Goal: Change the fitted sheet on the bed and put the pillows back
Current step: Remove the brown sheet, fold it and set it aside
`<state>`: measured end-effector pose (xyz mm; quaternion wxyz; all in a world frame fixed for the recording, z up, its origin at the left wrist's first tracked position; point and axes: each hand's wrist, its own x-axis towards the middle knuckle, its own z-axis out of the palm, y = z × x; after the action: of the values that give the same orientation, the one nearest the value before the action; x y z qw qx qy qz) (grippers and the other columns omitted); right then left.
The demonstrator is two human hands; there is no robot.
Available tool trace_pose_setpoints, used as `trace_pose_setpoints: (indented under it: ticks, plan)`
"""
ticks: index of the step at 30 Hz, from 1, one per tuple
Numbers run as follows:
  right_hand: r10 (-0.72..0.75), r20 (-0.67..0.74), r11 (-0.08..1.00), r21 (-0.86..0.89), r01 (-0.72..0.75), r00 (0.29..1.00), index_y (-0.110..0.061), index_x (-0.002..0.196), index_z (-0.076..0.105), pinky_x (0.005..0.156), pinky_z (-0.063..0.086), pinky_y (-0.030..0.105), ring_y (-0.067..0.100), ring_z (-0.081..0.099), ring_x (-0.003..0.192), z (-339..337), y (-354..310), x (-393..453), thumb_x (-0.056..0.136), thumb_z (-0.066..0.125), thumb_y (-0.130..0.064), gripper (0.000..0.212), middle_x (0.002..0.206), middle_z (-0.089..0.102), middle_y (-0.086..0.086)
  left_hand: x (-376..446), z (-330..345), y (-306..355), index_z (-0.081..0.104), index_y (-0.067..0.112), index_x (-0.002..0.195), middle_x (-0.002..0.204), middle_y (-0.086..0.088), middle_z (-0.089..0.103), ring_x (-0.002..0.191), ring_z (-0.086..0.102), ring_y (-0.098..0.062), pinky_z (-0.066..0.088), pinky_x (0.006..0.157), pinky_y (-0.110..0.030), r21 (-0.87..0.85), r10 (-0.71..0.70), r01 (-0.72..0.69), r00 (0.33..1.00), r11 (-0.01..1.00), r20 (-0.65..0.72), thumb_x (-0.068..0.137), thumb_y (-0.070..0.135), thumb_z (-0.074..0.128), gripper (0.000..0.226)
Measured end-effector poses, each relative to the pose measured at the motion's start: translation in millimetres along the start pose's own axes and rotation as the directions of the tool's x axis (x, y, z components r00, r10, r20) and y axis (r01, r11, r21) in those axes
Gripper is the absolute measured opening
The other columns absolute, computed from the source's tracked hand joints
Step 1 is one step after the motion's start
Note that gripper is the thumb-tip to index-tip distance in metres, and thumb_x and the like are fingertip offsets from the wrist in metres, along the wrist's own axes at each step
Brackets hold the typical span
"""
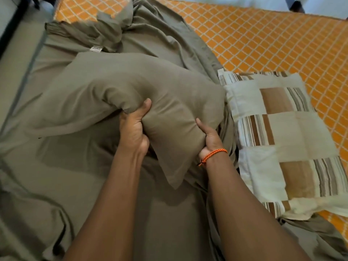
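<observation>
An olive-grey pillow (120, 91) lies over the rumpled olive-grey fitted sheet (56, 176) in the middle of the bed. My left hand (134, 129) grips its near edge, thumb on top and fingers underneath. My right hand (209, 136), with an orange cord at the wrist, grips the same pillow by its near right corner. A second pillow in a cream, brown and striped patchwork case (282, 140) lies flat to the right, touching the grey pillow. The orange mattress (273, 44) with a white diamond pattern is bare at the back and right.
The sheet is bunched in a heap (105, 29) at the back left, with a white label (96, 48) showing. A dark frame edge (11, 29) runs along the far left. A dark furniture leg (297, 5) stands beyond the bed at top right.
</observation>
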<state>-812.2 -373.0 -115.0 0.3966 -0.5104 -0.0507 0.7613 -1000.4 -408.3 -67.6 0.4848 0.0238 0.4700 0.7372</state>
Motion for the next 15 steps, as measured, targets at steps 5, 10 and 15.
trace_pose_setpoints:
  ticks: [5, 10, 15]
  plan:
    - [-0.208, 0.023, 0.971, 0.123, 0.203, 0.978, -0.004, 0.137, 0.064, 0.104, 0.051, 0.06, 0.037, 0.065, 0.124, -27, -22, 2, 0.084, 0.082, -0.01, 0.057, 0.135, 0.067, 0.019, -13, 22, -13, 0.064, -0.004, 0.136, 0.137, -0.021, 0.067, 0.131, 0.063, -0.035, 0.049, 0.113, -0.055, 0.051, -0.012, 0.005, 0.992, 0.999, 0.122, 0.086, -0.004, 0.078, 0.052]
    - [-0.308, 0.037, 0.937, 0.186, 0.296, 0.951, -0.001, 0.142, 0.058, 0.108, 0.048, 0.06, 0.039, 0.06, 0.13, -80, -59, -15, 0.086, 0.08, -0.008, 0.061, 0.14, 0.062, 0.022, -46, 70, -42, 0.059, -0.003, 0.142, 0.141, -0.02, 0.064, 0.131, 0.063, -0.034, 0.052, 0.109, -0.051, 0.111, -0.104, 0.083, 0.974, 0.99, 0.201, 0.083, 0.001, 0.083, 0.064]
    - [-0.413, -0.033, 0.881, 0.238, 0.408, 0.91, -0.001, 0.143, 0.057, 0.109, 0.047, 0.059, 0.037, 0.061, 0.13, -135, -115, -58, 0.087, 0.077, -0.008, 0.059, 0.14, 0.062, 0.021, -97, 151, -74, 0.062, -0.005, 0.136, 0.13, -0.017, 0.072, 0.121, 0.07, -0.031, 0.058, 0.098, -0.044, 0.194, -0.104, 0.049, 0.951, 0.98, 0.29, 0.077, -0.005, 0.084, 0.063]
